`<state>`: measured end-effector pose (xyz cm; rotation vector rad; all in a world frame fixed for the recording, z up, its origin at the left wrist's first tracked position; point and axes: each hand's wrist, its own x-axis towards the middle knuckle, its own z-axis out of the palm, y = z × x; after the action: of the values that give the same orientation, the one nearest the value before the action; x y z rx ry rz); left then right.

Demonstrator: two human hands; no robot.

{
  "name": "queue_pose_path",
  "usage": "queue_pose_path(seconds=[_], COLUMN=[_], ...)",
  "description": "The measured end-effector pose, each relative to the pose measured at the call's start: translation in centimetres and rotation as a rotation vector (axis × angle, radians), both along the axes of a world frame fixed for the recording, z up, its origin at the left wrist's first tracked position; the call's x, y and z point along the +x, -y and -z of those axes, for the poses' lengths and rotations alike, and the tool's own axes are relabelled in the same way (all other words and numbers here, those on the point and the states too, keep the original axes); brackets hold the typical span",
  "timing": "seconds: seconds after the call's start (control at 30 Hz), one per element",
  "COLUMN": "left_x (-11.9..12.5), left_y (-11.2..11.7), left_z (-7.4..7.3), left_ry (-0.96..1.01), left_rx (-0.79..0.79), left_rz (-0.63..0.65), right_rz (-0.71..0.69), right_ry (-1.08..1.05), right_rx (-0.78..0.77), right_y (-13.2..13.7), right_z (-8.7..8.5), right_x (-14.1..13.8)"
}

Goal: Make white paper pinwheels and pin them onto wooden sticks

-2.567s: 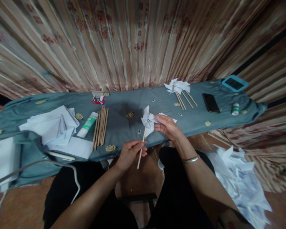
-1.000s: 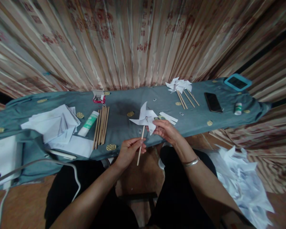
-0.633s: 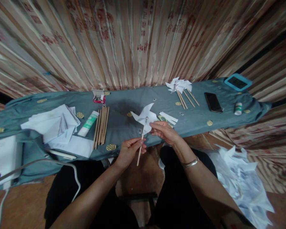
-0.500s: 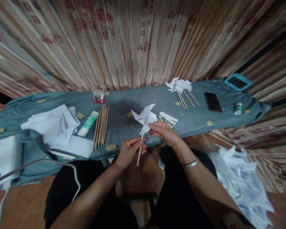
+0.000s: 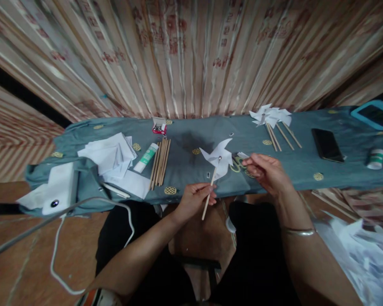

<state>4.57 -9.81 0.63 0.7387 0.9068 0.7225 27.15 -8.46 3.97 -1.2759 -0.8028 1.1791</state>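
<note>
A white paper pinwheel (image 5: pixel 221 151) with a metal pin at its centre is mounted on a thin wooden stick (image 5: pixel 206 207). My left hand (image 5: pixel 196 196) pinches that stick below the blades, holding the pinwheel tilted over the table's front edge. Off to its right, my right hand (image 5: pixel 268 172) is apart from the blades, its fingers curled together, and I see nothing in them. Behind its fingertips lie yellow-green scissors (image 5: pixel 236 165) and a bit of white paper strip (image 5: pixel 241 155), both partly covered by the hand.
Wooden sticks (image 5: pixel 161 163), a glue tube (image 5: pixel 146 158), paper sheets (image 5: pixel 107 153) and a small red box of pins (image 5: pixel 159 126) lie left. Several pinwheels (image 5: pixel 271 115), a phone (image 5: pixel 327 145) and another tube (image 5: pixel 375 159) lie right. A white cable (image 5: pixel 92 199) crosses the left front.
My right hand has let go of the pinwheel and moved right, away from it. My left hand still holds the stick. The whole view has shifted, so the table's things appear further right.
</note>
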Motion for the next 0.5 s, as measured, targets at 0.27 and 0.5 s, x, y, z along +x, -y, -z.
queue_pose_path(seconds=[0.27,0.5], left_x=[0.2,0.2], left_y=[0.7,0.5], left_z=[0.5,0.6], left_ry=[0.040,0.050], left_rx=[-0.046,-0.031], left_rz=[0.050,0.053], right_rz=[0.096,0.031], right_ry=[-0.058,-0.073], right_rx=[-0.014,-0.041], right_y=[-1.7,-2.2], right_z=[1.5,1.8], right_x=[-1.0,-2.1])
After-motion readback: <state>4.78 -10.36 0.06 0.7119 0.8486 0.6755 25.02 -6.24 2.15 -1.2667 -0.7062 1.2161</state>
